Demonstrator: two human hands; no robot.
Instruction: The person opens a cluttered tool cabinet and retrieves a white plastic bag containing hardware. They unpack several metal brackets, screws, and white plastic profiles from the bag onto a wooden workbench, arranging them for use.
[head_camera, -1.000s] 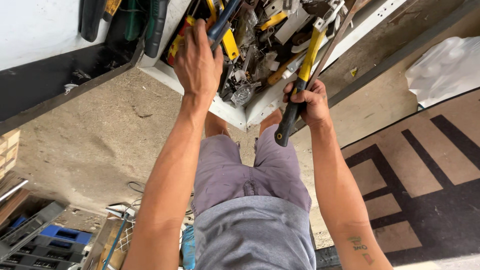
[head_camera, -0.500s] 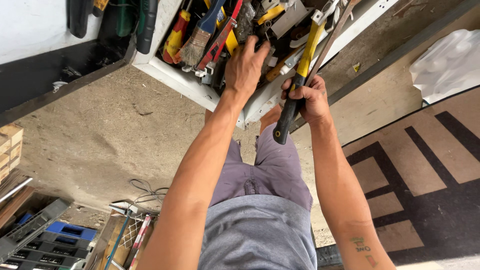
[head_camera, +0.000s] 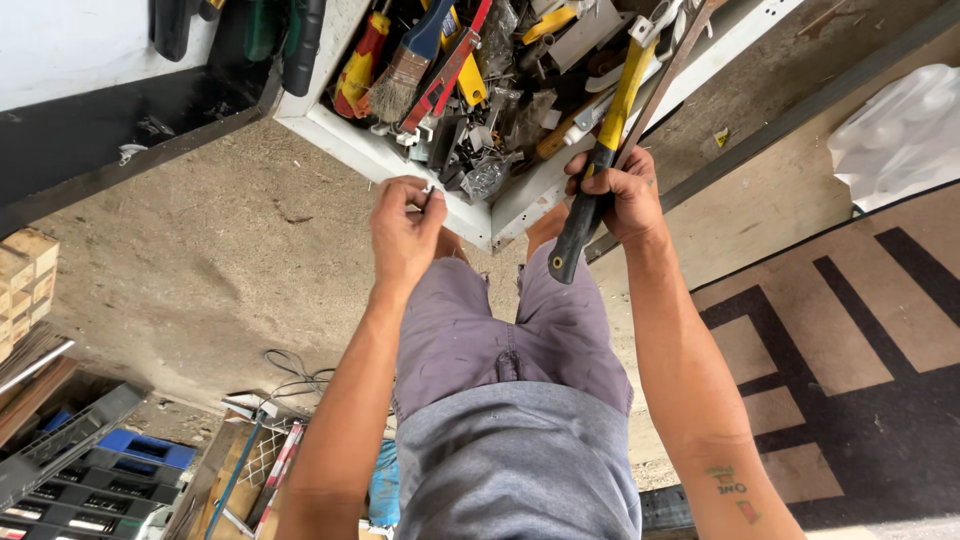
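My right hand (head_camera: 618, 195) grips the black-and-yellow handle of a hammer (head_camera: 600, 150) together with a thin brown rod (head_camera: 672, 70), both reaching up over a white tool drawer (head_camera: 390, 155). My left hand (head_camera: 402, 225) is just in front of the drawer's near edge, its fingertips pinched on a small pale metal piece (head_camera: 428, 189). The drawer is packed with tools: a paintbrush (head_camera: 405, 65), a red-handled tool (head_camera: 445, 75), yellow-handled tools and loose metal parts.
Dusty concrete floor (head_camera: 200, 260) lies to the left. A dark patterned mat (head_camera: 850, 340) is at the right, with a white plastic bag (head_camera: 900, 130) beyond it. Black and blue plastic cases (head_camera: 90, 470) and a wire sit at the lower left. Dark-handled tools (head_camera: 290, 40) hang at the top left.
My left hand has drawn back out of the drawer toward me, now pinching a small metal piece. My right hand has kept hold of the hammer and rod.
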